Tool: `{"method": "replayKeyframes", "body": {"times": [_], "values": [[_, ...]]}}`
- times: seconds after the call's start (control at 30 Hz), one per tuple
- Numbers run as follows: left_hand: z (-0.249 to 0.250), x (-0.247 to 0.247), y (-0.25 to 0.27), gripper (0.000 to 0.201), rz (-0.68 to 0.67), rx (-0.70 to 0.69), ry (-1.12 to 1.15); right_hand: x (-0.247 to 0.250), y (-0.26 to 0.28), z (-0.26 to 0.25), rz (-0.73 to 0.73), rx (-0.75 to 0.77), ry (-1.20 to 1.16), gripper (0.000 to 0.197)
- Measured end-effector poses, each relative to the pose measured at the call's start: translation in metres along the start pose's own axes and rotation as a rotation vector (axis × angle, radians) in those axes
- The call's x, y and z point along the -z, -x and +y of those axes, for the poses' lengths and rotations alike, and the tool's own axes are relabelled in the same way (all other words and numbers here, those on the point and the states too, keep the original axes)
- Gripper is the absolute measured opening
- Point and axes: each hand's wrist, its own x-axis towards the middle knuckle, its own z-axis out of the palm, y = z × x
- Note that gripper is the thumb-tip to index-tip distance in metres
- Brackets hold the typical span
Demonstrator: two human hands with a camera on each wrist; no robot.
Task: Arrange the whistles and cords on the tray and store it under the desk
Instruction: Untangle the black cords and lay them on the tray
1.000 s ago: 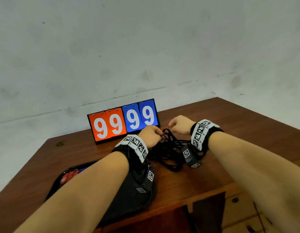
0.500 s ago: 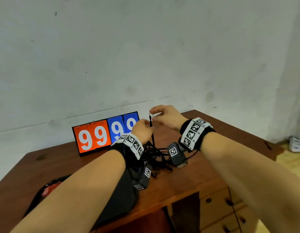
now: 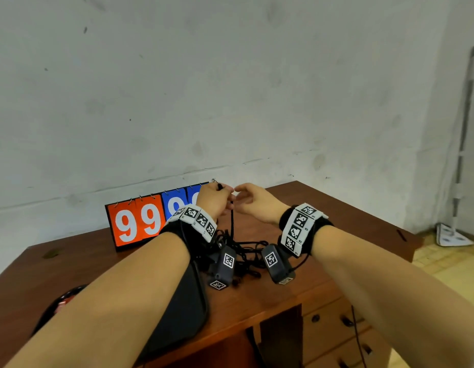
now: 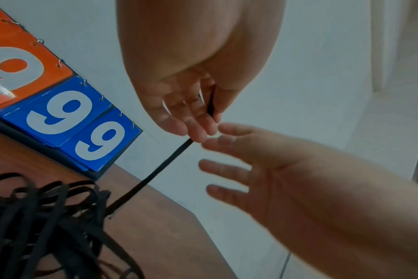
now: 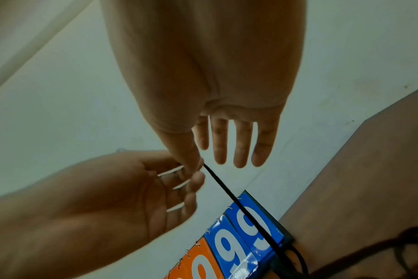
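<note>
Head view: left hand [image 3: 214,200] pinches flat black cord [image 3: 232,221].

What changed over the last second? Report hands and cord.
Both hands rose from the cord pile. The right hand lifted one cord by its end, then passed it over. The left hand now pinches that end above the pile, and the right hand has let go, fingers straight. Scoreboard and tray stayed put.
</note>
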Motion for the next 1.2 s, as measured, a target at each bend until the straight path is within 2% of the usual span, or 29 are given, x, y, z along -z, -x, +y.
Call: {"method": "replayKeyframes", "body": {"times": [0.13, 0.23, 0.37, 0.53, 0.73, 1.03, 1.2], "values": [[0.013, 0.007, 0.008, 0.015, -0.038, -0.024, 0.119, -0.008, -0.002, 0.002, -0.052, -0.006, 0.002, 0.04], [0.02, 0.015, 0.013, 0.015, -0.082, -0.026, 0.209, -0.015, -0.009, 0.004, -0.003, -0.048, 0.019, 0.021], [0.023, 0.031, 0.017, 0.018, -0.119, -0.045, 0.227, -0.022, -0.017, 0.006, 0.034, -0.112, 0.028, 0.028], [0.018, 0.058, 0.017, 0.021, 0.01, -0.061, 0.244, -0.024, -0.018, 0.004, 0.077, -0.088, 0.019, 0.02], [0.008, 0.087, 0.018, 0.023, 0.16, -0.047, 0.253, -0.015, -0.015, 0.006, 0.215, -0.077, -0.05, 0.021], [-0.04, 0.134, 0.023, 0.024, 0.292, 0.072, 0.198, -0.019, -0.004, -0.007, 0.201, -0.111, -0.17, 0.02], [-0.056, 0.169, 0.04, 0.027, 0.379, 0.112, 0.225, -0.035, 0.003, -0.013, 0.174, -0.119, -0.076, 0.016]]}}
